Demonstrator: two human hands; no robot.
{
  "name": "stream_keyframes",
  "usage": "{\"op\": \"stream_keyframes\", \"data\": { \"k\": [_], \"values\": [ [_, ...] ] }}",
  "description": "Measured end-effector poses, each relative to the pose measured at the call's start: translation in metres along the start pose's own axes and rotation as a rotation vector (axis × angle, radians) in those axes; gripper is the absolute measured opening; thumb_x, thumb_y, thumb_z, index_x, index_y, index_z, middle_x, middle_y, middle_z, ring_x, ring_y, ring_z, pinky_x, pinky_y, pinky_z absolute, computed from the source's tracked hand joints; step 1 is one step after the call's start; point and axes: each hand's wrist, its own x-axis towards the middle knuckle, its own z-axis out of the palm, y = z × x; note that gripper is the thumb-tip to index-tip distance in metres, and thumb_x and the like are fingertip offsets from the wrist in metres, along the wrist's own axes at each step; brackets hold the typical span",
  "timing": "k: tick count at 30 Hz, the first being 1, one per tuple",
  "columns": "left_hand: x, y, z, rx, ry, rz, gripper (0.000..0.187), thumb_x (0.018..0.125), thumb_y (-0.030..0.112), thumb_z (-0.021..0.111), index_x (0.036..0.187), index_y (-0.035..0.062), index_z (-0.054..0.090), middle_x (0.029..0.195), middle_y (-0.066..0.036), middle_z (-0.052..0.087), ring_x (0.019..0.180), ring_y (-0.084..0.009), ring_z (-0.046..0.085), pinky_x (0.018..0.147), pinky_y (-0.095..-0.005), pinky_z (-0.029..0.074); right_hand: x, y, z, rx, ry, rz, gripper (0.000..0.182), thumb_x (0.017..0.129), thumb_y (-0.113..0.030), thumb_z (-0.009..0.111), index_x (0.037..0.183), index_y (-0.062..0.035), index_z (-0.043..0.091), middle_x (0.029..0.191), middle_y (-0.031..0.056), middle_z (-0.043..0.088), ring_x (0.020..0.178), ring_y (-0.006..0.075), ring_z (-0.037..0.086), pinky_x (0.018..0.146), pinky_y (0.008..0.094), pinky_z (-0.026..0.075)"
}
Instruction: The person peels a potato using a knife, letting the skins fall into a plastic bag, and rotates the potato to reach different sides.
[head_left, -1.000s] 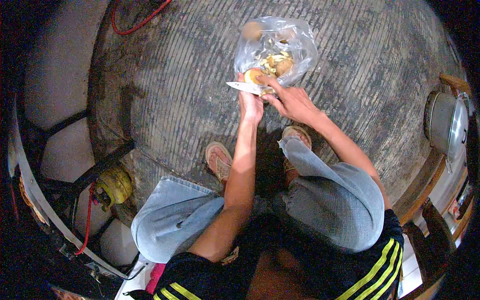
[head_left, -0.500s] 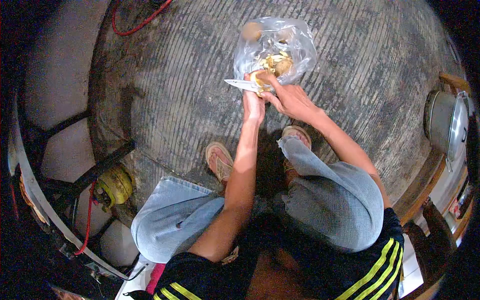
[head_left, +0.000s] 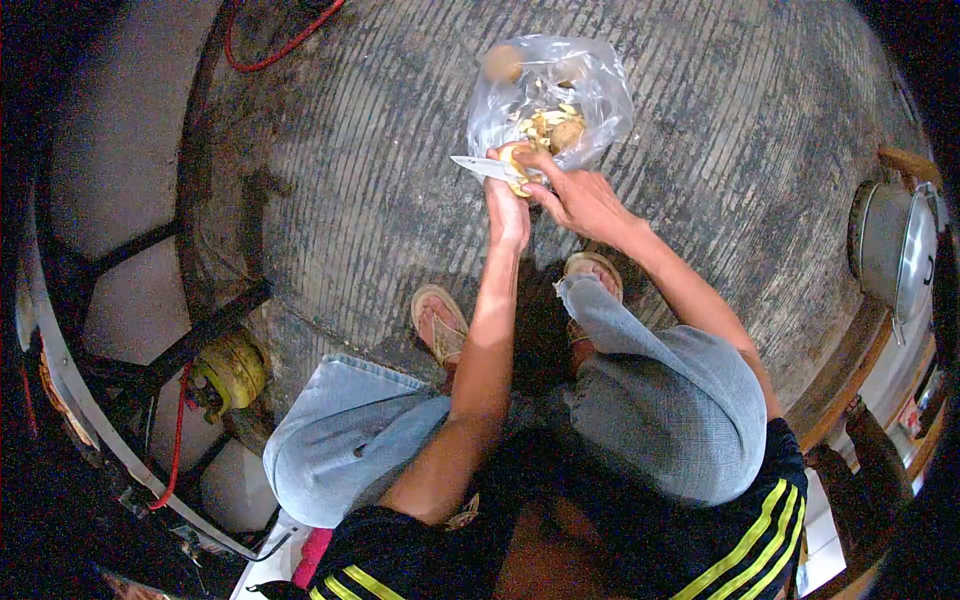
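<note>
My left hand (head_left: 508, 208) is closed around a partly peeled potato (head_left: 516, 165), just at the near edge of a clear plastic bag (head_left: 605, 85). From the right, my right hand (head_left: 580, 195) grips a knife (head_left: 480, 167), its handle hidden by the fingers. The blade lies against the potato and points left. Inside the open bag are unpeeled potatoes (head_left: 566, 136) and thin pale peelings (head_left: 540, 122).
A metal pot (head_left: 880, 240) with a lid is at the right edge. On the left stand a green gas cylinder (head_left: 230, 372), a red hose (head_left: 180, 440) and a black frame (head_left: 215, 322). My sandalled feet (head_left: 440, 322) are on the ridged floor (head_left: 350, 200).
The knife blade has shifted and tilted slightly against the potato. Both hands are nearly where they were.
</note>
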Motion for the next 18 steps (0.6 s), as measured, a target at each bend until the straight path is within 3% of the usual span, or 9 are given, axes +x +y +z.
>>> {"op": "stream_keyframes", "data": {
  "k": [7, 10, 18],
  "values": [
    [-0.0003, -0.001, 0.0016, -0.001, 0.002, 0.011, 0.048, 0.096, 0.043, 0.028, 0.104, 0.0045, 0.054, 0.099, -0.005, 0.056, 0.09, -0.0141, 0.052, 0.078, -0.0282, 0.041, 0.0026, 0.0021, 0.0008, 0.05, -0.018, 0.022, 0.034, 0.09, -0.034, 0.047, 0.118, -0.0179, 0.038, 0.06, 0.0184, 0.057, 0.059, 0.0413, 0.057, 0.052, 0.0508, 0.042],
    [-0.0001, 0.0036, -0.0005, 0.008, -0.011, 0.011, 0.049, 0.096, 0.044, 0.026, 0.103, 0.0049, 0.055, 0.1, -0.005, 0.056, 0.09, -0.0138, 0.052, 0.076, -0.0286, 0.042, -0.0015, 0.0054, 0.0048, 0.103, 0.072, -0.043, 0.036, 0.09, -0.034, 0.046, 0.121, -0.0187, 0.037, 0.06, 0.0191, 0.056, 0.059, 0.0414, 0.057, 0.052, 0.0506, 0.042],
    [-0.0014, -0.0013, -0.0001, 0.095, -0.014, 0.035, 0.043, 0.095, 0.038, 0.028, 0.103, 0.0061, 0.055, 0.1, -0.005, 0.056, 0.092, -0.0142, 0.052, 0.079, -0.0279, 0.042, 0.0016, 0.009, 0.0, 0.069, -0.008, 0.02, 0.037, 0.09, -0.035, 0.046, 0.122, -0.0196, 0.036, 0.064, 0.0196, 0.057, 0.059, 0.0417, 0.057, 0.052, 0.0504, 0.043]
  ]
}}
